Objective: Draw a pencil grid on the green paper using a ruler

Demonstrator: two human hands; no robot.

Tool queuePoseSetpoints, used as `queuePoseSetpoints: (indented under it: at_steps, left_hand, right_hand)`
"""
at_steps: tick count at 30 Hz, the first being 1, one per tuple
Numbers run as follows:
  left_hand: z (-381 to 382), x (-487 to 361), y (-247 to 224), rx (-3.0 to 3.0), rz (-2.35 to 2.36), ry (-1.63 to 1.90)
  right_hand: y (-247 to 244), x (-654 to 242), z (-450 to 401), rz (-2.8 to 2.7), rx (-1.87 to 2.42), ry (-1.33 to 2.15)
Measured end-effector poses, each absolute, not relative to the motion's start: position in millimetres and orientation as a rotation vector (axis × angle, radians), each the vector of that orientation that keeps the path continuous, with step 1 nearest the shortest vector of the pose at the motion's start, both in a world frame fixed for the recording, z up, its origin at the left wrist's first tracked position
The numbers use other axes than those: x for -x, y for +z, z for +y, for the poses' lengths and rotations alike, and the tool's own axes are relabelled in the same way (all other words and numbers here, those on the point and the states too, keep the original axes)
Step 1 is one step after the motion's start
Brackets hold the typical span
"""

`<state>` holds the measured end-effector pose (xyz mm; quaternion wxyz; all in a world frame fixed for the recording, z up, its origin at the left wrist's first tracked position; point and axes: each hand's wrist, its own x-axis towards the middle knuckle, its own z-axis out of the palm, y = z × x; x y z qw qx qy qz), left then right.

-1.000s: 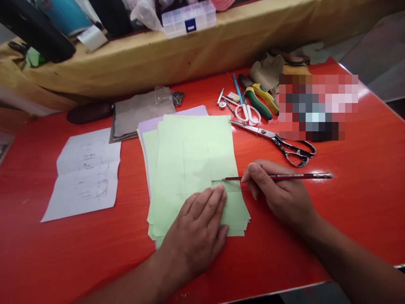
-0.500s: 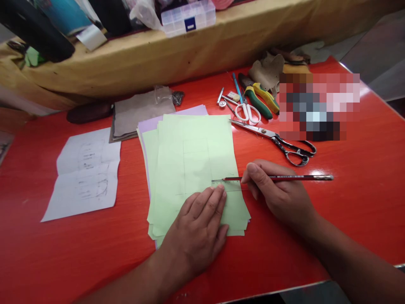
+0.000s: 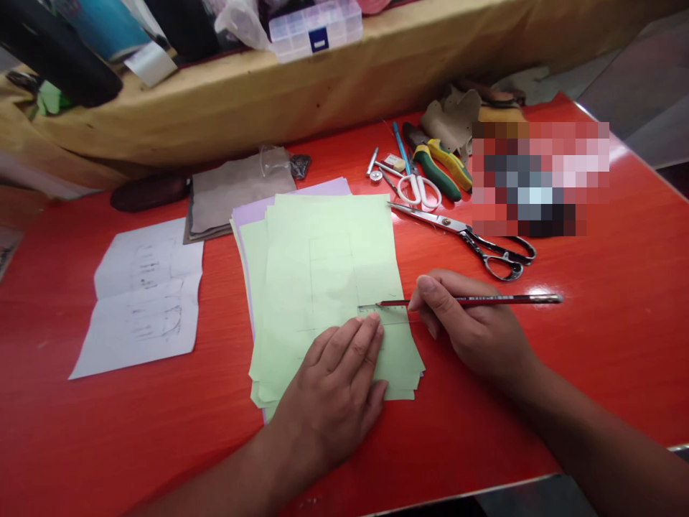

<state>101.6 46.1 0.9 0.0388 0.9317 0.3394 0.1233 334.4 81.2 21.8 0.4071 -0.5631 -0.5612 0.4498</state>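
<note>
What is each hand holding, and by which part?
The right hand pinches a red pencil nearer its point; the left hand presses a clear ruler flat on green paper.

Our left hand (image 3: 331, 395) lies palm down, fingers close together and extended; our right hand (image 3: 468, 327) curls in a pinch, thumb against fingertips, the right forearm (image 3: 586, 431) angling in from the lower right.

A slightly fanned stack of pale green paper (image 3: 328, 266) lies over lilac paper (image 3: 317, 187), its top sheet marked with faint pencil lines. A clear ruler (image 3: 390, 314) lies flat across its lower part. A dark red pencil (image 3: 484, 300) points left, its tip at the ruler's upper edge.
</note>
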Motion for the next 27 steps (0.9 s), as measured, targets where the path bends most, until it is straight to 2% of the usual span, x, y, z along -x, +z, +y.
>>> queuePoseSetpoints:
  at_steps: [27]
  left_hand:
    - [46.2,-102.0,-0.4,-2.846,1.032,0.413]
  right_hand:
    - [20.9,-335.8,82.9,-1.387,1.395,1.129]
